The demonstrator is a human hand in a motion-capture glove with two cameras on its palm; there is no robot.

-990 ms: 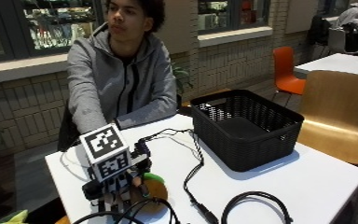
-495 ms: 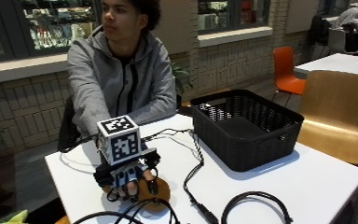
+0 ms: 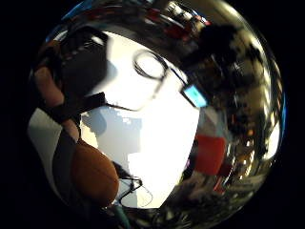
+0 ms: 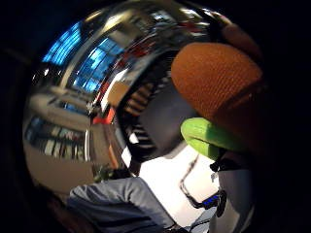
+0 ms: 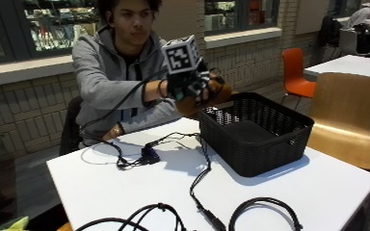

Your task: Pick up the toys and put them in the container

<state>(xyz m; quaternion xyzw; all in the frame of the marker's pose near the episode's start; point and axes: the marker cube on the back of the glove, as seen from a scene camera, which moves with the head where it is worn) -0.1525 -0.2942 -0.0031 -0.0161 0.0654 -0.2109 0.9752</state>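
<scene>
Orange toy [image 5: 201, 102], mostly hidden behind the gripping hand [image 5: 194, 85], hangs beside the black basket [image 5: 257, 137]

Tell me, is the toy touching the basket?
Apart. The outside view shows the hand holding the orange toy up in the air, above the near rim of the basket.
</scene>
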